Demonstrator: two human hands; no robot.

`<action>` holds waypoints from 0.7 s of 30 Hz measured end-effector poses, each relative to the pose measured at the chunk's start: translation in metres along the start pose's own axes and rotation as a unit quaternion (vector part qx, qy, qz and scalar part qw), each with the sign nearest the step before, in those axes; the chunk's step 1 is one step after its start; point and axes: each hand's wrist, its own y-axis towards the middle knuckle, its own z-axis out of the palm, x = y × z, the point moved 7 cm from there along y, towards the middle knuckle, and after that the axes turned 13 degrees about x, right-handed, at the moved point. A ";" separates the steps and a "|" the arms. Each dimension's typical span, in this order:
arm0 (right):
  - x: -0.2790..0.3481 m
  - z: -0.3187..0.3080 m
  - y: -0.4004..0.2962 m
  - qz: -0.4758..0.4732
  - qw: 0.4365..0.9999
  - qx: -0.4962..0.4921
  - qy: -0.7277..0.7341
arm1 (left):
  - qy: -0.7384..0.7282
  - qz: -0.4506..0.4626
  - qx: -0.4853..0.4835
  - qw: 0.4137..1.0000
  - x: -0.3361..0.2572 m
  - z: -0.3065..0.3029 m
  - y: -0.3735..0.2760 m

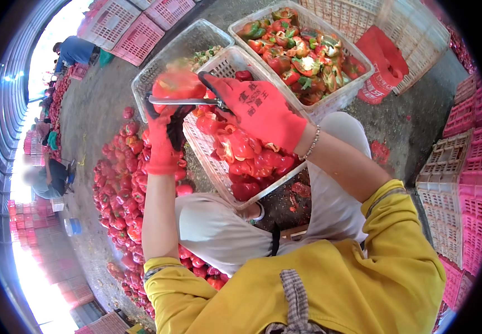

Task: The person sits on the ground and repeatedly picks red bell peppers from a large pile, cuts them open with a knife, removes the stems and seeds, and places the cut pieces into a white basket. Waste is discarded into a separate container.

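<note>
My left hand point(161, 125), in a red and black work glove, grips a red bell pepper point(178, 88) blurred by motion. My right hand point(262, 110), gloved alike, holds a knife point(182, 101) by its handle. The blade lies across the near side of the pepper. Beneath both hands a white plastic crate point(205, 167) slants between my knees, with cut red pepper pieces point(245, 152) inside. Beyond the pepper, a second crate point(163, 54) contains pale cores and seeds point(205, 55).
A crate point(266, 10) of red and green pepper scraps point(295, 54) stands at the front right beside a red bag point(381, 64). Whole red peppers point(120, 196) are heaped on the floor at my left. Stacked crates point(441, 200) rise at right. Other people point(76, 50) are farther off.
</note>
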 end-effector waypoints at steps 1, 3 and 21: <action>0.004 0.004 0.006 0.004 0.999 0.003 -0.042 | -0.012 -0.002 -0.004 1.000 0.001 -0.009 -0.001; 0.012 0.009 0.022 -0.009 0.996 -0.009 -0.088 | -0.019 -0.020 -0.035 0.999 0.003 -0.030 0.000; -0.130 0.222 0.280 0.142 0.973 0.180 -0.017 | -0.017 0.101 -0.266 0.959 0.046 -0.351 0.047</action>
